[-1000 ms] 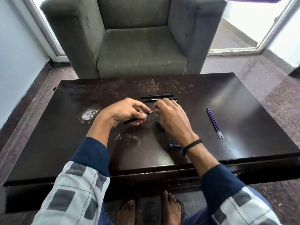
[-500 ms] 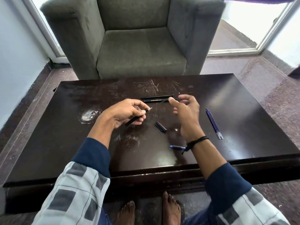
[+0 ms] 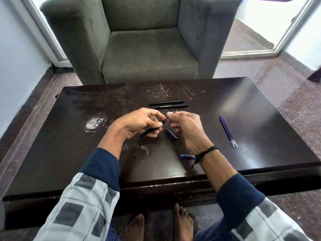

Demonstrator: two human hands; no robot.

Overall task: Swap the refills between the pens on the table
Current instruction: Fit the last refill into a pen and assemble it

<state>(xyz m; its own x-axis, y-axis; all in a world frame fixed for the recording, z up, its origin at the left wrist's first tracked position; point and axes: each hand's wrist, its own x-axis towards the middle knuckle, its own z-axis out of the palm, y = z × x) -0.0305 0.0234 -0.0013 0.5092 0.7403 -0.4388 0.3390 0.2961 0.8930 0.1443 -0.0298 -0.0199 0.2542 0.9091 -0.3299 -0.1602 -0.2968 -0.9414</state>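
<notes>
A black pen barrel (image 3: 147, 133) is gripped in the curled fingers of the left hand (image 3: 140, 122) above the dark table (image 3: 78, 153). A thin refill (image 3: 174, 112) at its open end is pinched by the right hand (image 3: 187, 131). A black cap (image 3: 171, 134) is laid just beneath the hands, two black pens (image 3: 171, 106) behind them, and blue refills (image 3: 227, 131) well to the right.

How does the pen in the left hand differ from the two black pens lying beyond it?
The held pen, gripped by the left hand, is off the table and slanted; the two black pens lie flat, side by side. The held pen has a refill sticking out, pinched by the right hand; the two pens show none. All are slim and black.
</notes>
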